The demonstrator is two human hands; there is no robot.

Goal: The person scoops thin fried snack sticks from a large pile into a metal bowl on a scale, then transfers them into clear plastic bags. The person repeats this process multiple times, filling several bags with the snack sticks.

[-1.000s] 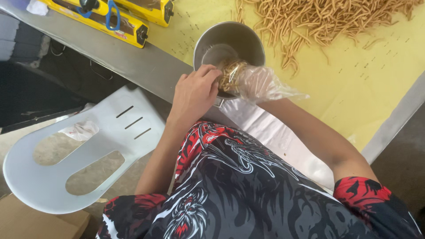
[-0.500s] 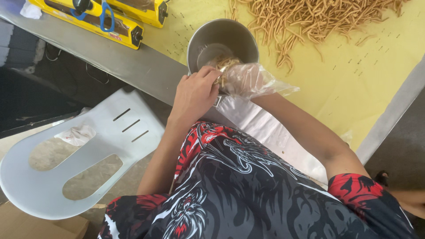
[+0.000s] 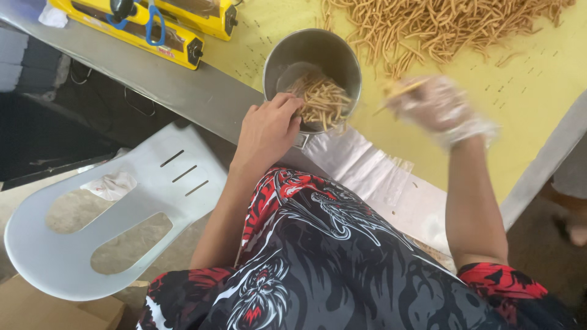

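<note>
the left hand [image 3: 267,131] grips the metal cup [image 3: 312,67] rim; the gloved right hand [image 3: 435,107], blurred, pinches snack sticks [image 3: 400,90] just right of it.

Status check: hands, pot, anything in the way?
Left hand on the rim of the metal pot, part-filled with snack sticks. Gloved right hand blurred above the yellow table, sticks in its grip. Nothing in the way.
</note>
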